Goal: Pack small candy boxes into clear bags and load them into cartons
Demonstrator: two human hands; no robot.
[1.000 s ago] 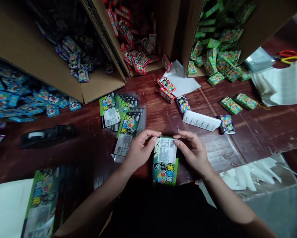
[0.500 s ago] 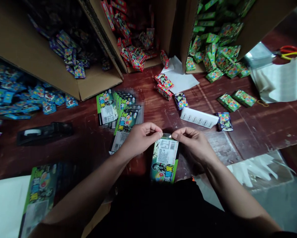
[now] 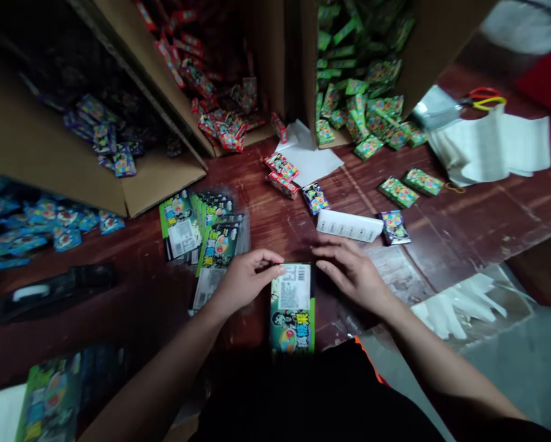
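Note:
A flat green-and-black printed candy bag point(image 3: 292, 316) with a white label panel lies in front of me at the table's near edge. My left hand point(image 3: 252, 279) is closed at the bag's upper left corner, thumb and index finger pinched on its edge. To the right of the bag, my right hand point(image 3: 351, 273) is apart from it, fingers spread and holding nothing. Left of my left hand is a fanned stack of the same printed bags point(image 3: 217, 242). A white strip with round printed marks point(image 3: 349, 226) lies just beyond my right hand.
Cardboard boxes along the back hold purple point(image 3: 104, 132), red point(image 3: 224, 126) and green candy boxes point(image 3: 362, 120). Blue packets point(image 3: 45, 224) are heaped at left, near a black tool point(image 3: 56, 291). Scissors point(image 3: 487, 98) lie back right. White strips point(image 3: 459, 310) rest on plastic at right.
My right hand has let go of the bag's top edge and opened, moving slightly away to the right. My left hand stays at the upper left corner. The whole view has shifted.

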